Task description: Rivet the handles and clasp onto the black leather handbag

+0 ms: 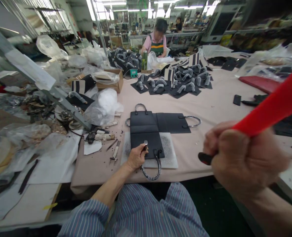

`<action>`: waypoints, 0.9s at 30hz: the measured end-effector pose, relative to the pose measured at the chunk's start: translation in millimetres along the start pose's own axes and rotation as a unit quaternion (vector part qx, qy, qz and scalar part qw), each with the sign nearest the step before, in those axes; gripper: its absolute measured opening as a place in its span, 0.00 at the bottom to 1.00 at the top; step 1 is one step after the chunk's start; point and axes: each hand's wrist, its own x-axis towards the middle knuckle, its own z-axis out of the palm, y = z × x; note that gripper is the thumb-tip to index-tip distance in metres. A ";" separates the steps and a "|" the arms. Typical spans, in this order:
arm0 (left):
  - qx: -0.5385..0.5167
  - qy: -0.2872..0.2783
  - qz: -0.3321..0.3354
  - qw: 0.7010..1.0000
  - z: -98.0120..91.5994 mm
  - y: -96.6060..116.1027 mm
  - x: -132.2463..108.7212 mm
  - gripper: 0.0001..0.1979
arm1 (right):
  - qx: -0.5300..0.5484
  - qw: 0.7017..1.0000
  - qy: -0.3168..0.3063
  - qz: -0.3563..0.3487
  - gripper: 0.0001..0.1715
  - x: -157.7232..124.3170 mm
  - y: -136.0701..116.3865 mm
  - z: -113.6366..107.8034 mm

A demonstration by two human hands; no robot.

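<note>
My left hand (136,155) is closed in a pinch on a small metal punch (145,144) held upright on a black leather bag piece (147,140). That piece lies on a white pad (169,154), with a braided handle (151,172) hanging over the table edge. My right hand (244,158) is raised close to the camera, fist wrapped round the red handle of a mallet (274,105). More joined black panels with ring handles (192,121) lie just beyond.
Small tools (115,151) and scraps lie left of the pad. Plastic bags (104,105) and clutter fill the left side. Piles of black bag parts (180,80) cover the far table, where another person in an apron (157,41) works. A red sheet (259,82) lies right.
</note>
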 end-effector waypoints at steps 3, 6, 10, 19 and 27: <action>0.009 -0.008 -0.002 1.000 0.6 -1.1 -0.1 0.06 | -0.104 0.982 -0.153 -0.049 0.18 -26.1 20.8 22.7; 0.017 -0.014 0.000 1.000 0.9 -2.2 -0.2 0.06 | -0.167 0.932 -0.322 0.021 0.18 -41.1 45.8 32.9; 0.013 -0.006 0.000 1.000 -0.7 -0.4 0.2 0.06 | -0.119 0.918 -0.342 0.164 0.20 -53.2 87.8 31.3; 0.000 -0.007 -0.010 1.000 -1.4 1.6 -1.4 0.08 | -0.236 0.862 -0.277 0.354 0.17 -108.9 219.0 29.3; -0.001 -0.052 -0.031 0.998 -14.3 13.4 13.2 0.07 | -0.094 0.977 -0.193 -0.007 0.23 -81.1 140.5 109.0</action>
